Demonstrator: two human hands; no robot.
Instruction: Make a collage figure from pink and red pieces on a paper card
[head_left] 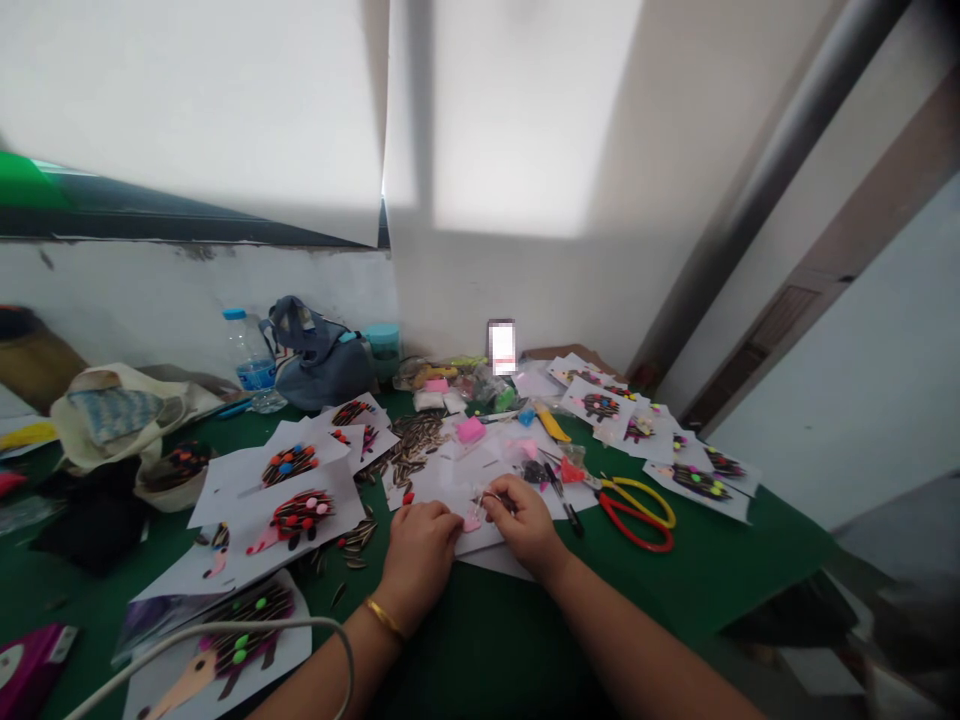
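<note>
A small flat piece of pink clay (471,522) lies on a white paper sheet (427,490) between my two hands. My left hand (421,545), with a gold bangle at the wrist, rests on the sheet, its fingers curled together and the tips at the clay's left edge. Just right of the clay, my right hand (523,522) pinches thumb and forefinger together on a small, thin thing too blurred to name. A red pompom (408,498) sits beyond my left knuckles. Farther up the sheet is a bright pink block (471,431).
Sunflower seeds (416,445) are heaped behind my left hand. Finished hedgehog pictures (300,515) lie left, more (697,482) right. Scissors (637,515), a black pen (564,498) and a yellow cutter (553,424) lie to the right. A cable (225,628) crosses the front left.
</note>
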